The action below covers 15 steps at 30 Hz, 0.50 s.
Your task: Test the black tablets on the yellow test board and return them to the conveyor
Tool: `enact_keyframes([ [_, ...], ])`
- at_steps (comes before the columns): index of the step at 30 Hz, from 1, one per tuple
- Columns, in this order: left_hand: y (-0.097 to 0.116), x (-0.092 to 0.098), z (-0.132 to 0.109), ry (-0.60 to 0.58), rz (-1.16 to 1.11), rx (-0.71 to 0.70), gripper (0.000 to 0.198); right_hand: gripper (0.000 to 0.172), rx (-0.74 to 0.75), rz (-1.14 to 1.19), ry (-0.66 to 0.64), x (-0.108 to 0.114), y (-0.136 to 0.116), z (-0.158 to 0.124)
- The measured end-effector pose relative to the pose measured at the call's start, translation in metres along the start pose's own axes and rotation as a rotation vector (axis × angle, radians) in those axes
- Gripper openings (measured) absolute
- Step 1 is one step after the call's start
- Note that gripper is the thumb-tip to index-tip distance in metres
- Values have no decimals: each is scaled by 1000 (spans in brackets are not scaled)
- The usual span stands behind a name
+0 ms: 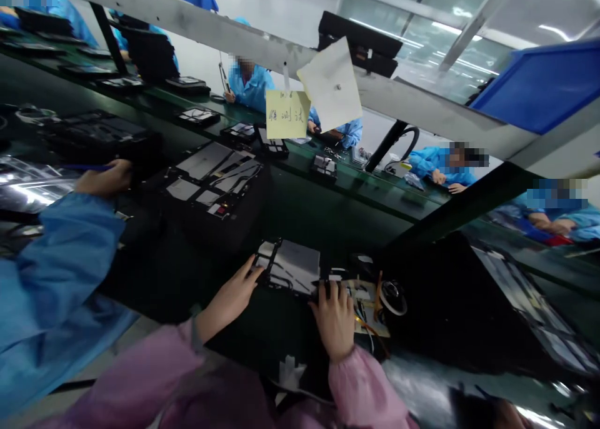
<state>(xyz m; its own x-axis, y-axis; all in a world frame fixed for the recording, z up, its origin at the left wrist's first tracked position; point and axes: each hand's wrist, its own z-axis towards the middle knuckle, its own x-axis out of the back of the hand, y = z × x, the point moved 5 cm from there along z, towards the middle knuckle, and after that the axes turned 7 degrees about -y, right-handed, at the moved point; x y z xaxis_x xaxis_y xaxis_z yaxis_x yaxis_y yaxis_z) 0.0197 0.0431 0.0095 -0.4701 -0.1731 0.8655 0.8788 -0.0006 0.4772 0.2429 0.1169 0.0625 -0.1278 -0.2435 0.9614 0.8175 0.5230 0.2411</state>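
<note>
A flat, opened tablet-like device (pixel 295 263) with a silver battery panel, black cables and a dark frame lies tilted on the dark bench mat. My left hand (pixel 232 301) grips its left edge, fingertips at the corner. At its right end, my right hand (pixel 334 316) has its fingers over the edge and its thumb by the lower corner. Right beside that hand sits a yellowish board (pixel 368 297) with orange ribbon cable and wires. Both my sleeves are pink. The undersides of my fingers are hidden.
Similar opened devices (pixel 215 169) lie on a black stack to the left. A co-worker's hand (pixel 105 179) in a blue sleeve is at far left. A white cable coil (pixel 394 296) and a tall black stack (pixel 440 304) stand right. A metal beam (pixel 417 104) crosses above.
</note>
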Motion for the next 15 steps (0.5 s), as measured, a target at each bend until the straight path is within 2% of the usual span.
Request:
enact_keyframes([
  [3, 3, -4, 41, 67, 27, -44, 42, 30, 73, -41, -74, 2, -8, 52],
  [5, 3, -3, 56, 139, 30, -15, 45, 33, 84, -50, -135, -5, -12, 85],
  [8, 4, 0, 60, 170, 4, 4, 50, 35, 19, -59, -200, -19, -10, 138],
  [12, 6, 0, 55, 117, 12, 1, 49, 28, -65, -33, -241, -30, 3, 213],
  [15, 5, -5, 55, 91, 37, -4, 50, 32, -112, 18, -272, -31, 13, 254],
])
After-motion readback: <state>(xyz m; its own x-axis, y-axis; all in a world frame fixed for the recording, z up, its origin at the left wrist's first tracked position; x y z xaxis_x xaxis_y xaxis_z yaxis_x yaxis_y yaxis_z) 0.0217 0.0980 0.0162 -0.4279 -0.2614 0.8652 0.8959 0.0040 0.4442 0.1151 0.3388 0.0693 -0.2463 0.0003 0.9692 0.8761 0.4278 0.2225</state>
